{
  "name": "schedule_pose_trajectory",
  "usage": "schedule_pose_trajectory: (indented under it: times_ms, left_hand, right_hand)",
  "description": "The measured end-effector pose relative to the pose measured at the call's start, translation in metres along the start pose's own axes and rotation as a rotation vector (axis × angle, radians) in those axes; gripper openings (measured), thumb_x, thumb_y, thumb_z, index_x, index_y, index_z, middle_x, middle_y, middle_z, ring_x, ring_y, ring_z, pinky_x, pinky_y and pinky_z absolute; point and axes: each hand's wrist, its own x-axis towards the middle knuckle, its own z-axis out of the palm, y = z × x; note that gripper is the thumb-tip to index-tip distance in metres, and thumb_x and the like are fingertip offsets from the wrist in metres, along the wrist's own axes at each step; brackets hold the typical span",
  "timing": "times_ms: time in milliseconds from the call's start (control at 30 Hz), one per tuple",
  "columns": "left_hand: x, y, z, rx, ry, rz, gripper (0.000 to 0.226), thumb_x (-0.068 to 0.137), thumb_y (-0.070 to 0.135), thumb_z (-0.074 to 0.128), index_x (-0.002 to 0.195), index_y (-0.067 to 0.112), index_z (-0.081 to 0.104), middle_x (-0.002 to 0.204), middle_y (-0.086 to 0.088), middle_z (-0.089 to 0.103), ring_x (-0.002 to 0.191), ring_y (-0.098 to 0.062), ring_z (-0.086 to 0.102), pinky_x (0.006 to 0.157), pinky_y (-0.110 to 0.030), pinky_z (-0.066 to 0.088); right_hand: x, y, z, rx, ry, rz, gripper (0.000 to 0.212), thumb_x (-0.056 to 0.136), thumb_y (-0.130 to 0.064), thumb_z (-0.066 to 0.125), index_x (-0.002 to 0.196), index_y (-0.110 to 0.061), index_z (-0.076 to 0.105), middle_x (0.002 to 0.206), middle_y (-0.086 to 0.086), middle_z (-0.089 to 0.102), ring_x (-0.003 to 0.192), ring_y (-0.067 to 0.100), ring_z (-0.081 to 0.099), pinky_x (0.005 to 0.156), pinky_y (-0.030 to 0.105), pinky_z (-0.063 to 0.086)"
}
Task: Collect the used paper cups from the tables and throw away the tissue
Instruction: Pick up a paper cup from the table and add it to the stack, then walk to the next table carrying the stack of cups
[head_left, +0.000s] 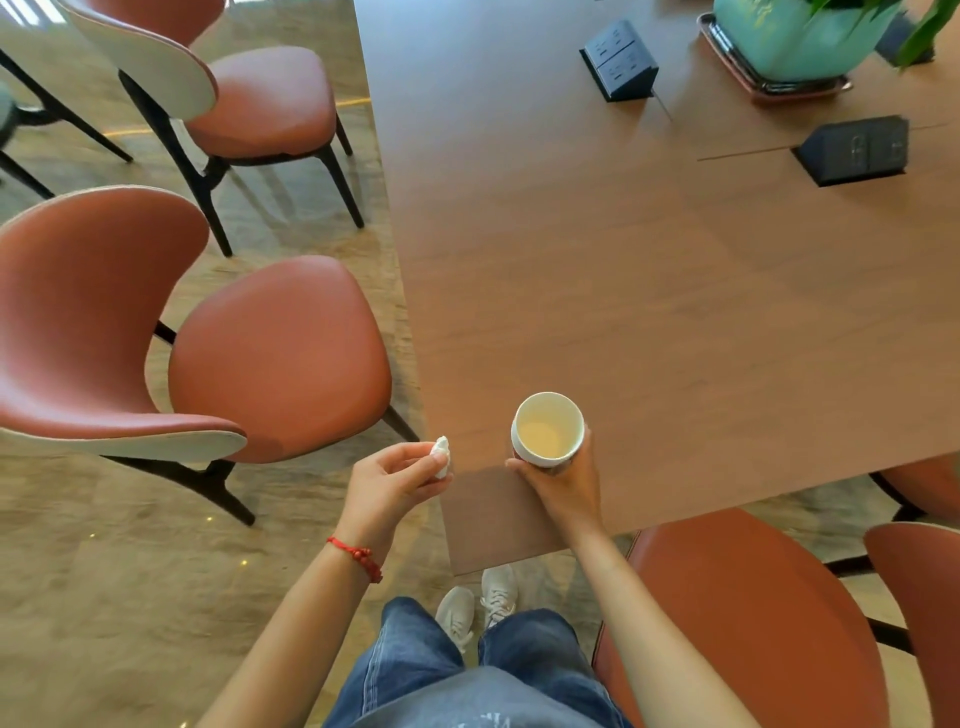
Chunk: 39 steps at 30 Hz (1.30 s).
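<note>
While left hand (387, 480) pinches crumpled white tissue (441, 454), right hand (563, 480) grips paper cup (546, 428).

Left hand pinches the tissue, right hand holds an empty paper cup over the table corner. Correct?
Not quite: in the head view the paper cup is not empty, pale liquid sits inside. Left hand pinches the tissue, right hand holds the cup over the table corner.

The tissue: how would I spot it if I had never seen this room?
Start at the big wooden table and follow it to its near left corner. Just off that corner, the left hand pinches the tissue, a small crumpled white wad. The paper cup in the right hand is bigger and holds pale liquid.
</note>
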Motion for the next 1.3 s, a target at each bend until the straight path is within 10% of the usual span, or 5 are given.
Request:
schedule_pose_trajectory:
  times_ms: [367,700,1300]
  left_hand:
    - [-0.002,0.003,-0.017,-0.020,0.033,0.010,0.005,0.077,0.006,0.069,0.080,0.010,0.071,0.071,-0.003,0.073,0.071,-0.014,0.069,0.065,-0.021,0.056]
    - [-0.003,-0.004,-0.015,0.068,-0.112,0.004,0.006,0.077,0.008,0.069,0.083,0.007,0.070,0.078,-0.007,0.071,0.072,-0.014,0.068,0.063,-0.020,0.056]
    - [-0.074,-0.071,0.078,0.430,-0.598,-0.057,0.007,0.077,0.014,0.072,0.080,0.008,0.072,0.071,-0.005,0.070,0.074,-0.016,0.066,0.073,-0.024,0.057]
  right_hand:
    - [-0.002,0.004,0.009,0.019,0.031,0.020,0.065,0.060,-0.031,0.085,0.107,-0.042,0.042,0.107,-0.017,0.060,0.101,0.007,0.057,0.080,0.022,0.042]
    - [-0.048,-0.013,-0.008,0.214,0.000,0.049,0.062,0.067,-0.012,0.082,0.122,-0.015,0.053,0.113,0.001,0.065,0.100,0.006,0.064,0.078,0.017,0.052]
    - [-0.234,0.023,-0.103,0.354,0.583,0.103,0.042,0.067,-0.006,0.080,0.099,-0.023,0.060,0.090,-0.014,0.070,0.084,-0.003,0.066,0.069,0.010,0.049]
